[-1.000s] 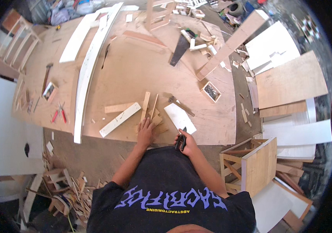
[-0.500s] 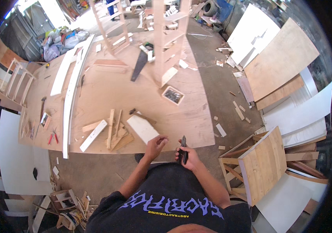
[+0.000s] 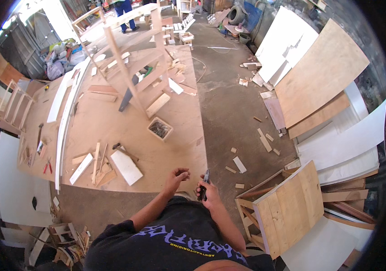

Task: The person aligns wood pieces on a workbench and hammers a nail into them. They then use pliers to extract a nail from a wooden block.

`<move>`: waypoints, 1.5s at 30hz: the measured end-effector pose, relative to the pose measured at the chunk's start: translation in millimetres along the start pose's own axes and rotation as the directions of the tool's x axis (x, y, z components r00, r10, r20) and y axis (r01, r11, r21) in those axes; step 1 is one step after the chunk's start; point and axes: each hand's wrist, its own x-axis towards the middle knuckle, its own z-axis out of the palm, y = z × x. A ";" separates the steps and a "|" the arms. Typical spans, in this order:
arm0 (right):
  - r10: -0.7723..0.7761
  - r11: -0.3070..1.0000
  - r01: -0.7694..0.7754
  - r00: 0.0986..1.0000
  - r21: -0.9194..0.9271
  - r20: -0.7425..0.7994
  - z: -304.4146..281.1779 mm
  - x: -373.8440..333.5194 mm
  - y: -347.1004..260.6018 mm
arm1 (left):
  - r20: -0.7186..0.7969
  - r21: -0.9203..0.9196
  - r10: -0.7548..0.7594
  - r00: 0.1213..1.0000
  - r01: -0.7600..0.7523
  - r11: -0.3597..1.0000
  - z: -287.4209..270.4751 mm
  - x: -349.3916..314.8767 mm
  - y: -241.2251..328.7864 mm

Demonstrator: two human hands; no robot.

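My right hand (image 3: 211, 195) is wrapped around pliers (image 3: 202, 193) with dark handles, their jaws pointing up and away from me. To its left, over the near edge of the plywood work table (image 3: 175, 153), my left hand (image 3: 176, 179) has its fingers curled together toward the thumb. Whether something small sits between those fingers I cannot make out. A white-faced board (image 3: 126, 168) lies on the table left of my left hand. Farther off is a small wooden box (image 3: 160, 129) of dark metal bits that look like nails. Behind it stands a tall wooden frame (image 3: 116, 45) with crosspieces.
A handsaw (image 3: 127, 97) lies behind the frame. Long white strips (image 3: 65, 128), a hammer (image 3: 40, 133) and red-handled pliers (image 3: 47, 167) are on the table's left. A slatted wooden piece (image 3: 292, 207) stands at my right, near leaning panels (image 3: 322, 77). Offcuts (image 3: 264, 140) litter the floor.
The view has turned right, so the table and frame sit farther left in it. My left hand is lifted clear of the white-faced board. The pliers stay in my right hand.
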 end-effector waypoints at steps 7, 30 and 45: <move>-0.099 0.982 0.056 0.966 -0.182 -0.237 -33.1 29.6 -123.6 | -0.073 -0.251 0.015 0.997 -0.033 0.968 78.2 101.3 33.2; 0.462 0.850 -0.435 0.887 -0.296 0.024 -44.6 250.2 -405.3 | -0.666 -0.393 -0.146 0.732 -0.178 0.902 247.5 227.7 49.6; 0.670 0.655 -0.435 0.712 -0.618 0.210 89.1 335.4 -423.3 | -0.878 0.190 0.206 0.433 -0.081 0.978 180.3 386.4 92.1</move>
